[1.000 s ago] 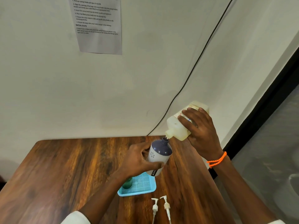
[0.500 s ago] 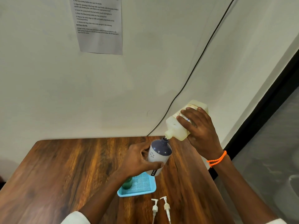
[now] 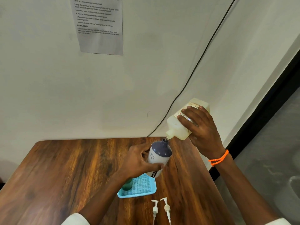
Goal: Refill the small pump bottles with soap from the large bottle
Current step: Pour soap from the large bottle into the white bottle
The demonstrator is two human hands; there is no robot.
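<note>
The left hand (image 3: 138, 161) was wrapped round the small bottle (image 3: 159, 157), fingers and thumb curled about its white body, and held it tilted above the wooden surface (image 3: 65, 168); the right hand (image 3: 199, 127) gripped the large bottle (image 3: 178, 125) from the side, fingers spread over its label, tipped so that its spout sat just at the small bottle's dark open neck. To pour well, the spout probably needed to keep to that narrow opening, and the tilt to rise slowly, since a quick tip could send soap over the dark shoulder and onto the hand; a steadier, more upright small bottle would likely help. The large bottle looked pale yellow and translucent; how full either bottle was could not be told. A blue tray (image 3: 146, 190) lay on the surface below, holding a green bottle (image 3: 127, 185), partly hidden by the wrist; two pumps (image 3: 160, 210) lay near the tray, off their bottles.
</note>
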